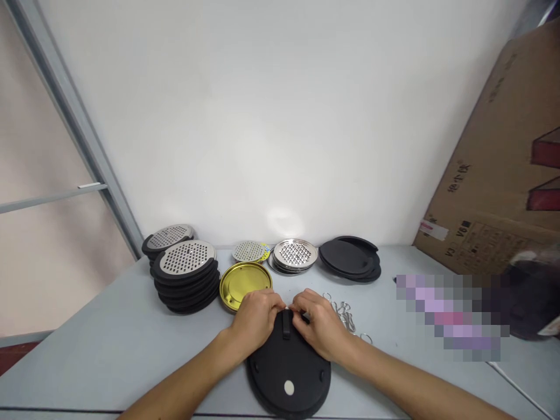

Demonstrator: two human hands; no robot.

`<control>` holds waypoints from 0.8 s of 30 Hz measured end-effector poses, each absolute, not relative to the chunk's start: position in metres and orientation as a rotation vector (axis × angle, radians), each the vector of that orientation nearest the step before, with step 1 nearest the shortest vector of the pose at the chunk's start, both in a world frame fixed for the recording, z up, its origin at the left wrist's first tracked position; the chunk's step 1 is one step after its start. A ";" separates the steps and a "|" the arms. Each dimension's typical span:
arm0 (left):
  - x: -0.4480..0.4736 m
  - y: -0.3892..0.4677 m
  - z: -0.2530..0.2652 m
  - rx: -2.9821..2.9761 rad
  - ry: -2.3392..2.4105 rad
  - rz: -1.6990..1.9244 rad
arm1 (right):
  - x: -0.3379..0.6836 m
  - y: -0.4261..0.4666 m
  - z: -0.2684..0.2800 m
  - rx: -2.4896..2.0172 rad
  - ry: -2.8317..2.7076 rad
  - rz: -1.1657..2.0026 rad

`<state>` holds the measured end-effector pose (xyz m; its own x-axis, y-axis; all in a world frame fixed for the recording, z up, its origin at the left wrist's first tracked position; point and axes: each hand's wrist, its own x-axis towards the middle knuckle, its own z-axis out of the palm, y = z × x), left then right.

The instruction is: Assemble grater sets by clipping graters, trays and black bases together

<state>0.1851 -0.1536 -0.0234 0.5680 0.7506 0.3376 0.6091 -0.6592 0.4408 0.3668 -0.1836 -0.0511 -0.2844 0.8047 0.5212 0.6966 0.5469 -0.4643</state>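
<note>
A black round plastic base [272, 373] lies at the table's front edge, its flat face up, with a raised tab near its far end and a pale oval spot near its front. My left hand [258, 315] is closed in a pinch at the base's far edge, just left of the tab. From the other side, my right hand [319, 321] pinches at the same spot, its fingertips almost meeting the left ones. A tiny bright bit shows between the fingertips; what it is I cannot make out. Several metal wire rings [349, 321] lie just beyond my right hand.
Black bases with perforated metal grater discs [186, 258] are stacked at the left. Behind my hands are a gold round tin lid [245, 283] and loose grater discs [295, 254]. Black round pieces [347, 258] lie back right. A cardboard box [494, 175] stands right, by a blurred purple item [446, 318].
</note>
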 end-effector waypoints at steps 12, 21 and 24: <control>0.185 -0.152 -0.024 2.463 1.080 0.757 | 0.365 -0.184 -0.049 -1.187 -2.055 0.178; 0.184 -0.146 -0.021 2.377 1.019 0.743 | 0.365 -0.185 -0.052 -1.190 -2.009 0.165; 0.184 -0.147 -0.021 2.385 1.015 0.763 | 0.364 -0.185 -0.052 -1.206 -2.009 0.152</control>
